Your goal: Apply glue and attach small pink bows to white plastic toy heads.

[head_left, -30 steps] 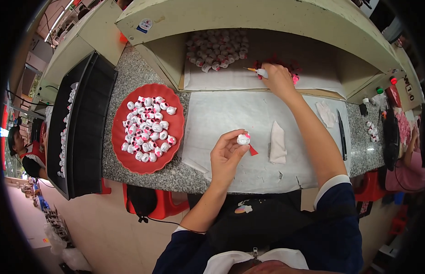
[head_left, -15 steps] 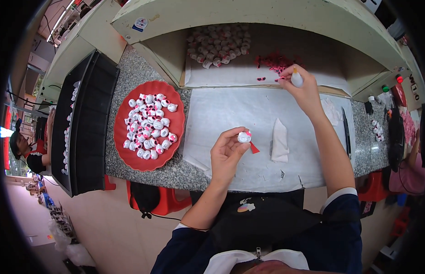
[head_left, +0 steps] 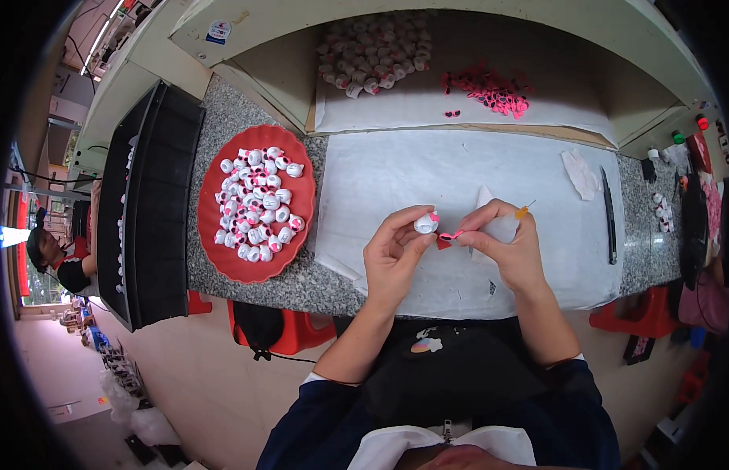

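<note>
My left hand [head_left: 389, 262] pinches a small white figurine head [head_left: 425, 223] with a pink patch on it, above the white paper [head_left: 364, 172]. Close to its right side, my right hand [head_left: 523, 254] holds tiny pink-and-black sunglasses [head_left: 449, 236] between thumb and fingertip. That same hand also keeps a small white bottle [head_left: 502, 229] with an amber needle tip in its grip. Below the head, a bit of red material [head_left: 443, 244] shows. Part of a folded white cloth [head_left: 484, 196] is hidden behind my right hand.
At left, a red scalloped dish [head_left: 210, 252] holds many similar heads, beside black trays [head_left: 162, 219]. Under the shelf lie white heads [head_left: 372, 59] and pink sunglasses [head_left: 498, 98]. A crumpled tissue [head_left: 580, 174] and a slim black tool [head_left: 609, 219] are at right. Another person [head_left: 71, 266] is far left.
My right hand has come back from the pink pile toward my left hand, bringing the sunglasses and bottle. My left hand still holds the figurine head.
</note>
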A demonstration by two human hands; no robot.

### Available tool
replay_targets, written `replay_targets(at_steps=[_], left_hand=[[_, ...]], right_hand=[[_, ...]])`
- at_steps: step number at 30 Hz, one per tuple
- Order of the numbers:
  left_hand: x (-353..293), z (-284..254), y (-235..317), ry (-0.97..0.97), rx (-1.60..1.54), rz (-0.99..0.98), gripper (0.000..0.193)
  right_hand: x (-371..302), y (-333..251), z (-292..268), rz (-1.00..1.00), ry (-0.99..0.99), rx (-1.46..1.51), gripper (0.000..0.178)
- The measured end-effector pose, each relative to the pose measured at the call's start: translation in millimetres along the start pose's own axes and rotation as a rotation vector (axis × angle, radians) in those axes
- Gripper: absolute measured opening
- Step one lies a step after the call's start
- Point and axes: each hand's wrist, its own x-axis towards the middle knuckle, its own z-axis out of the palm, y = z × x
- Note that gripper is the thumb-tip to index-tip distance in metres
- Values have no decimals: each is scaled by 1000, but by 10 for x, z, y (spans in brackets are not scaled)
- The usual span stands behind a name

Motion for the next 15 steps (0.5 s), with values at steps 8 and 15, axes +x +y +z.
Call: replay_targets(at_steps=[8,15], left_hand=[[-15,-10,-60,-52,244,179,28],[-15,11,1,-103,93,208,31]], right_hand=[[22,125,48,83,-62,44,13],[21,145,52,61,-73,43,11]])
